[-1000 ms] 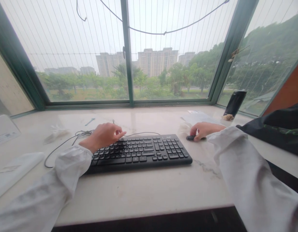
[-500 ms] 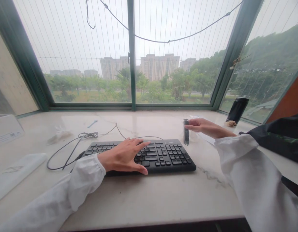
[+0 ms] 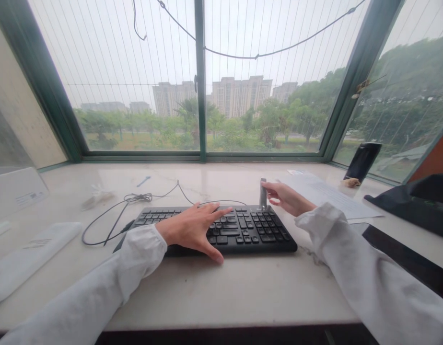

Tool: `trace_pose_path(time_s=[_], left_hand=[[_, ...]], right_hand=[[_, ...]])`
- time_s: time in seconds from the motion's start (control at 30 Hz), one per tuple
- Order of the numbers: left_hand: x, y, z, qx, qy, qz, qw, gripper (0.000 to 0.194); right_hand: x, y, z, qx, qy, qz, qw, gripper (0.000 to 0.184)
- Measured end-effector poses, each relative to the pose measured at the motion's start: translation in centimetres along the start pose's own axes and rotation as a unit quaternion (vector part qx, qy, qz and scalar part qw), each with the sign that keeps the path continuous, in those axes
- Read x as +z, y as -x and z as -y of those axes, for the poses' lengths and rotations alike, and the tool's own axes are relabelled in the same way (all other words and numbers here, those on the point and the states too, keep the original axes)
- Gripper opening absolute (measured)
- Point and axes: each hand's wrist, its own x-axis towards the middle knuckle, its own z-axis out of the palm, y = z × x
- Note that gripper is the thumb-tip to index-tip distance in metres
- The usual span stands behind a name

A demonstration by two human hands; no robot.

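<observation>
A black keyboard (image 3: 267,237) lies on the pale stone surface. My left hand (image 3: 194,230) rests over its middle, fingers spread and thumb stretched toward the front edge, holding nothing. Above the keyboard's back right part, my right hand (image 3: 288,197) pinches a slim grey strip-like tool (image 3: 263,194) between thumb and fingers. The tool stands upright, its lower end close to the back edge above the number keys; contact cannot be made out. Its exact kind is unclear. A dark cable (image 3: 117,207) runs in loops behind and left of the keyboard.
Printed paper (image 3: 327,194) lies behind my right hand. A dark phone-like slab (image 3: 404,258) is beside my right sleeve. White boxes (image 3: 38,256) stand at the left, a small plastic bag (image 3: 97,197) and blue strip (image 3: 143,181) toward the window. A black upright object (image 3: 363,160) leans at the back right.
My right hand has carried the slim tool leftward, from beside the keyboard to over its back right edge. My left hand stays on the keys. The view has shifted slightly.
</observation>
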Motion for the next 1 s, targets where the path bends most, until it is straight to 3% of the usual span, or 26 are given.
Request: trace_pose_path(time_s=[0.07, 0.2, 0.47, 0.7, 0.8, 1.0], left_hand=[[-0.1, -0.1, -0.2, 0.002, -0.004, -0.007, 1.0, 0.112], [-0.3, -0.3, -0.6, 0.008, -0.012, -0.02, 1.0, 0.11], [-1.1, 0.2, -0.1, 0.02, 0.0, -0.022, 1.0, 0.108], [-1.7, 0.7, 0.5, 0.023, 0.018, -0.024, 0.999, 0.108], [-1.7, 0.5, 0.9, 0.024, -0.012, -0.056, 0.998, 0.089], [-1.8, -0.7, 0.7, -0.024, -0.075, -0.178, 0.981, 0.059]], right_hand=[[0.0, -0.2, -0.3, 0.027, -0.007, -0.023, 0.999, 0.024], [-0.3, -0.2, -0.4, 0.044, -0.028, -0.008, 0.999, 0.027], [0.7, 0.6, -0.2, 0.024, -0.068, 0.038, 0.997, 0.027], [0.8, 1.0, 0.1, -0.015, -0.031, 0.067, 0.997, 0.029], [0.8, 1.0, 0.4, -0.031, -0.05, 0.081, 0.995, 0.027], [1.0, 1.4, 0.8, -0.062, -0.135, 0.128, 0.981, 0.027]])
